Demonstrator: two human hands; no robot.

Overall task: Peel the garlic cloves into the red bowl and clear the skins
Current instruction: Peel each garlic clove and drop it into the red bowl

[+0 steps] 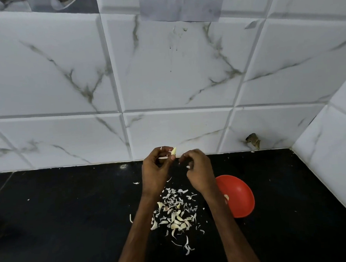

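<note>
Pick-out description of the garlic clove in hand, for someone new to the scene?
Where the black countertop meets the white marble-tile wall, the left hand pinches a small pale yellow garlic clove at its fingertips. Unlike the white papery skins scattered on the counter, it is held aloft.

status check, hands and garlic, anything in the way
Left hand pinches a garlic clove; right hand curled beside it, hold unclear. Red bowl partly behind right forearm. Skins heaped on counter, uncleared.
</note>
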